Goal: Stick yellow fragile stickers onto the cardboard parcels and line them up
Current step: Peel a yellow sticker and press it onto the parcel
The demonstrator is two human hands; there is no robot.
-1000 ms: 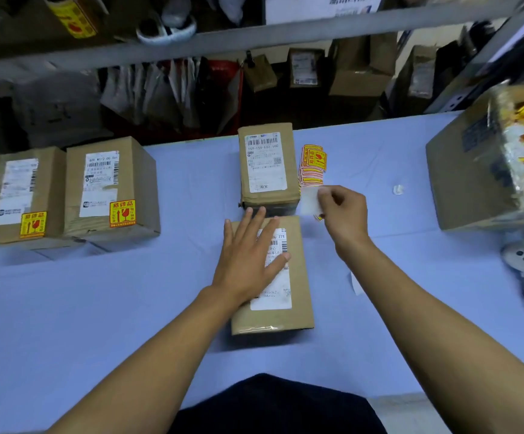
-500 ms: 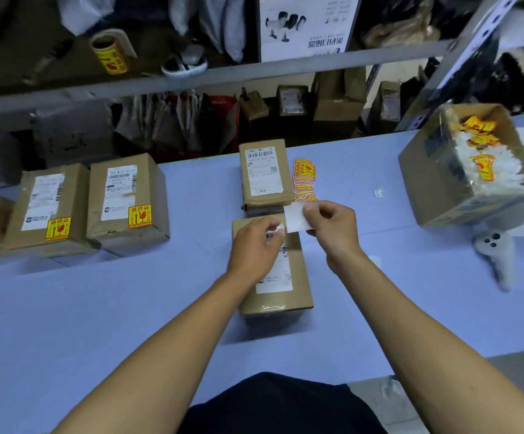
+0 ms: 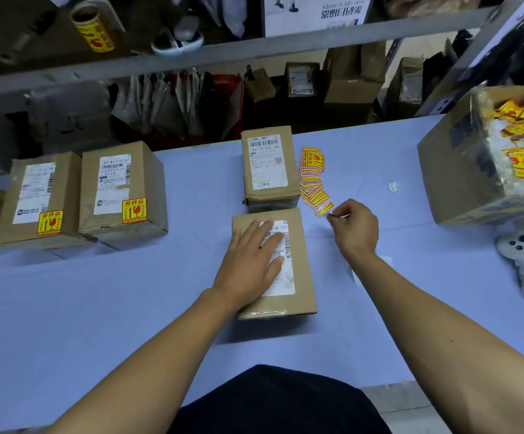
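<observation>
Since half a second ago our left hand [image 3: 251, 264] has dropped flat, fingers spread, onto the near parcel [image 3: 301, 270]. Our right hand [image 3: 356, 228] has swung right, pinching a small sticker [image 3: 337, 216] beside the fanned sticker stack [image 3: 312, 180]. Bare desk [image 3: 97, 308] lies open leftward toward the stickered parcels [image 3: 119, 189].

Blue tabletop [image 3: 66, 308], with a white game controller [image 3: 519, 255] near the right edge and a small white scrap [image 3: 393, 186] farther back. Behind, a grey shelf [image 3: 254, 53] carrying a tape roll [image 3: 93, 25] and a white printed sign [image 3: 317, 10].
</observation>
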